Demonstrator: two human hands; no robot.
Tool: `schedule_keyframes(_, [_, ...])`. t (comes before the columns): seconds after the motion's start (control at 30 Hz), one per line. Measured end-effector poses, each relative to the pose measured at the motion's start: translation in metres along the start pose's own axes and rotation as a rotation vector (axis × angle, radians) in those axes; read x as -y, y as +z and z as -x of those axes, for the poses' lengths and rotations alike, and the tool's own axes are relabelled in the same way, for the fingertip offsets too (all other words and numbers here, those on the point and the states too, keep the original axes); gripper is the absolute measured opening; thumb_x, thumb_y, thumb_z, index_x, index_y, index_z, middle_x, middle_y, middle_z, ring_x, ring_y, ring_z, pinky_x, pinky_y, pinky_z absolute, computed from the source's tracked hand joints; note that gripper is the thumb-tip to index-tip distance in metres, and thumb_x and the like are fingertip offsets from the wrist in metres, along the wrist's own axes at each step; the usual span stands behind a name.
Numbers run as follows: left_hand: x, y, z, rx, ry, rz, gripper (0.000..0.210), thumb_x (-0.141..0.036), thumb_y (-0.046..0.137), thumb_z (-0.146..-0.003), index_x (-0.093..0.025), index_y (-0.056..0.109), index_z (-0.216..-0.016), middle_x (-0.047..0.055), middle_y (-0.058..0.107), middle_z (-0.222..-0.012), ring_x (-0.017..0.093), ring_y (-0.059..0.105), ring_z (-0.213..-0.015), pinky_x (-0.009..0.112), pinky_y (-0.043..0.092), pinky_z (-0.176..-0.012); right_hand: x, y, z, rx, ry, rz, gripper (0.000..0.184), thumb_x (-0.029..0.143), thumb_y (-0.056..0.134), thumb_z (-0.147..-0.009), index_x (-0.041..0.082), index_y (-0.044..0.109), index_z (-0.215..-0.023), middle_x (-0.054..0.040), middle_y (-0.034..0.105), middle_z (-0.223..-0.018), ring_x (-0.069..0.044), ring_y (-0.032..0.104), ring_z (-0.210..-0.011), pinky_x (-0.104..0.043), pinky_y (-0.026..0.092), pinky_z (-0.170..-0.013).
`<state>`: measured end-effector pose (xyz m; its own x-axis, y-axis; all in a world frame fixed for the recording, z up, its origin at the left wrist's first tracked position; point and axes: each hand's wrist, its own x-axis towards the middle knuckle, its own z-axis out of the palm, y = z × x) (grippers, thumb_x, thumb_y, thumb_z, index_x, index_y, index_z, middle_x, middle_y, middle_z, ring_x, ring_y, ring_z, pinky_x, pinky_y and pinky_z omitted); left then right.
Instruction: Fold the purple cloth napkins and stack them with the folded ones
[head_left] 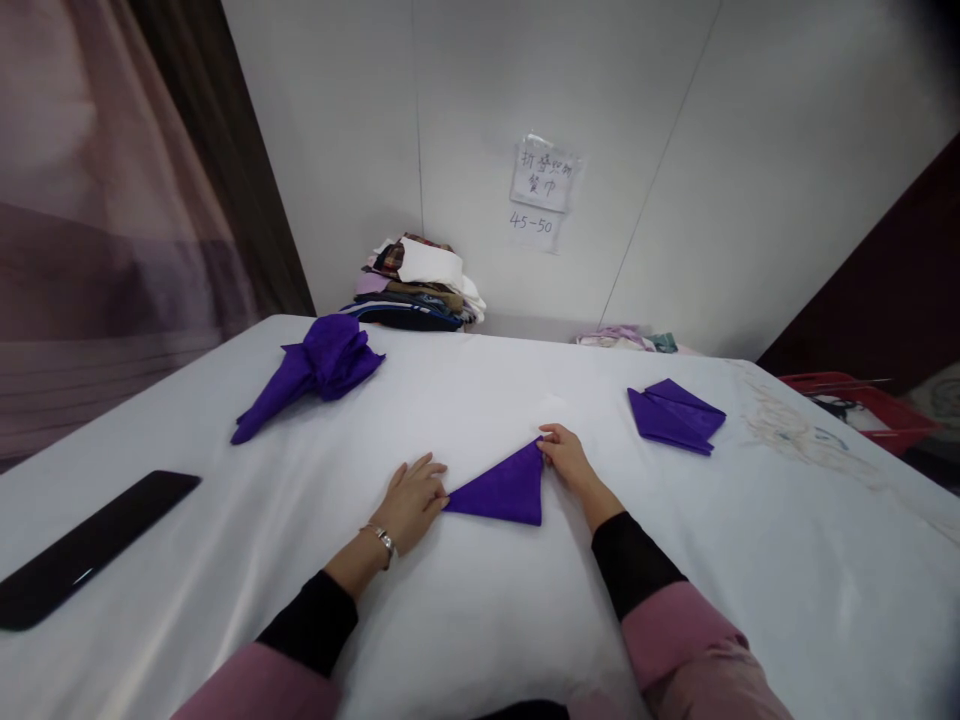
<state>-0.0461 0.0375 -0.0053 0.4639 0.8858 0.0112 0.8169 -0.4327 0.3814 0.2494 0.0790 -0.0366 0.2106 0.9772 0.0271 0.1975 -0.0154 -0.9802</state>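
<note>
A purple napkin (506,488), folded into a triangle, lies on the white tablecloth (480,610) in front of me. My left hand (411,503) pinches its pointed left corner between thumb and finger, the other fingers loosely bent. At the upper right corner, my right hand (566,455) has thumb and fingertips closed on the cloth. Off to the right rests a second folded purple napkin (676,415) with pointed flaps. A loosely bunched purple cloth (315,370) sits at the back left, apart from both hands.
A long black flat object (97,545) lies at the left. Behind the table's far edge is a pile of folded clothes (424,285), with more cloth (619,338) to its right. Handwritten paper signs (541,180) hang on the wall. A red basket (870,415) stands beyond the right edge.
</note>
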Motion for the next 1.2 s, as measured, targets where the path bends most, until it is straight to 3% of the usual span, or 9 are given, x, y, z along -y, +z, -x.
schedule_keyframes(0.13, [-0.017,-0.006,-0.005,-0.008,-0.069,-0.004,0.027,-0.018,0.049,-0.078,-0.023,0.060,-0.103,0.007,0.046,-0.137,0.026,0.032,-0.132,0.052,0.022,-0.107,-0.003,0.000,-0.001,-0.003,-0.022,0.077,0.033,0.029,0.056,-0.063,0.017,0.057,-0.094,0.0065,0.051,-0.056,-0.010,0.046,-0.045,-0.024,0.037,-0.045])
schedule_keyframes(0.23, [-0.043,-0.003,-0.017,-0.063,0.055,0.024,0.043,-0.020,0.045,-0.082,-0.022,0.048,-0.124,0.008,0.037,-0.144,0.024,0.027,-0.135,0.050,0.019,-0.109,-0.004,-0.002,-0.002,-0.016,-0.050,0.180,0.032,0.028,0.055,-0.065,0.018,0.059,-0.096,0.0039,0.056,-0.062,-0.013,0.051,-0.052,-0.026,0.040,-0.050])
schedule_keyframes(0.33, [-0.065,0.010,-0.027,-0.026,0.212,0.015,0.049,-0.038,0.042,-0.088,-0.022,0.039,-0.134,0.009,0.026,-0.149,0.024,0.017,-0.138,0.050,0.015,-0.110,-0.001,-0.005,-0.001,-0.031,-0.091,0.307,0.030,0.026,0.055,-0.067,0.019,0.061,-0.095,0.0009,0.060,-0.072,-0.016,0.056,-0.064,-0.029,0.044,-0.061])
schedule_keyframes(0.53, [-0.065,0.041,-0.027,0.069,0.253,-0.104,0.073,-0.064,0.035,-0.083,-0.017,0.032,-0.139,0.015,0.020,-0.150,0.029,0.014,-0.138,0.053,0.011,-0.109,0.005,-0.006,0.002,-0.031,-0.148,0.549,0.025,0.023,0.055,-0.071,0.022,0.063,-0.095,-0.0020,0.062,-0.086,-0.019,0.056,-0.081,-0.032,0.041,-0.078])
schedule_keyframes(0.77, [-0.067,0.038,-0.025,0.090,0.235,-0.134,0.074,-0.064,0.037,-0.082,-0.018,0.030,-0.140,0.014,0.021,-0.150,0.030,0.017,-0.138,0.052,0.012,-0.109,0.016,-0.007,0.009,-0.065,-0.163,0.708,0.028,0.024,0.051,-0.078,0.020,0.062,-0.103,-0.0074,0.062,-0.095,-0.023,0.055,-0.089,-0.036,0.041,-0.083])
schedule_keyframes(0.9, [-0.067,0.040,-0.026,0.069,0.242,-0.117,0.073,-0.064,0.037,-0.082,-0.019,0.031,-0.139,0.014,0.022,-0.149,0.030,0.018,-0.137,0.053,0.013,-0.108,0.034,0.001,0.020,-0.076,-0.261,0.735,0.036,0.023,0.048,-0.081,0.018,0.057,-0.115,-0.0118,0.057,-0.116,-0.026,0.048,-0.111,-0.041,0.036,-0.095])
schedule_keyframes(0.97, [-0.066,0.040,-0.026,0.063,0.248,-0.106,0.073,-0.064,0.038,-0.082,-0.019,0.031,-0.140,0.014,0.024,-0.149,0.031,0.019,-0.137,0.053,0.013,-0.108,0.045,0.016,0.031,-0.006,-0.392,0.700,0.039,0.027,0.046,-0.084,0.020,0.054,-0.121,-0.0102,0.053,-0.126,-0.025,0.042,-0.120,-0.041,0.030,-0.101])
schedule_keyframes(1.07, [-0.069,0.037,-0.024,0.028,0.262,-0.085,0.070,-0.059,0.043,-0.082,-0.023,0.030,-0.140,0.010,0.031,-0.147,0.031,0.020,-0.136,0.052,0.010,-0.110,0.058,0.046,0.052,0.264,-0.567,0.646,0.045,0.041,0.043,-0.088,0.024,0.046,-0.130,-0.0077,0.046,-0.136,-0.024,0.035,-0.128,-0.044,0.023,-0.107])
schedule_keyframes(1.2, [-0.071,0.035,-0.023,-0.019,0.292,-0.057,0.065,-0.053,0.047,-0.081,-0.028,0.033,-0.139,0.004,0.032,-0.147,0.031,0.016,-0.137,0.050,0.006,-0.111,0.061,0.069,0.062,0.573,-0.518,0.754,0.059,0.054,0.039,-0.088,0.024,0.034,-0.139,-0.0092,0.029,-0.147,-0.027,0.017,-0.137,-0.052,0.009,-0.108])
